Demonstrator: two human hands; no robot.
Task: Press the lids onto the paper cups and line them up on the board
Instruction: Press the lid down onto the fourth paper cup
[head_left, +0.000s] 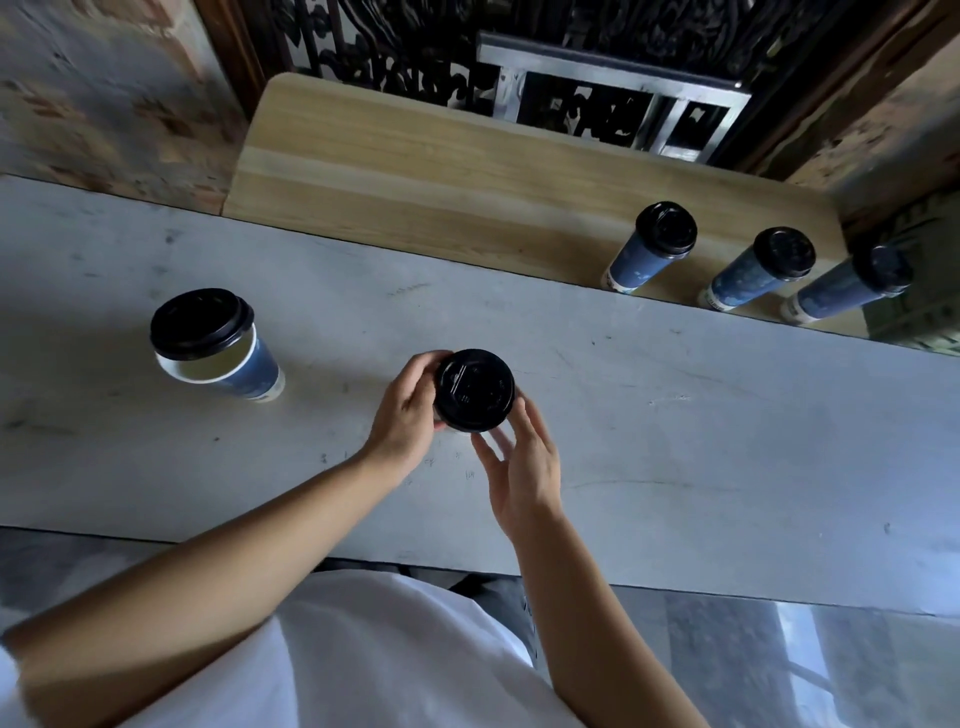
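Mid-frame on the grey surface (675, 415), our left hand (410, 415) wrapped the cup (441, 418), right hand (524, 467) spread by its lid (474, 389). Probably light, crushable paper, so we'd grip low and press the rim.

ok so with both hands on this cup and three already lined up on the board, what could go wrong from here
1. The lid in your hands may seat unevenly; your right hand looks loose on it, while your left hand wraps the cup.
2. The cup on the left has its lid sitting crooked, rim showing, so it could pop off if carried.
3. The three cups crowd the wooden board near its right front edge; adding another could knock one.
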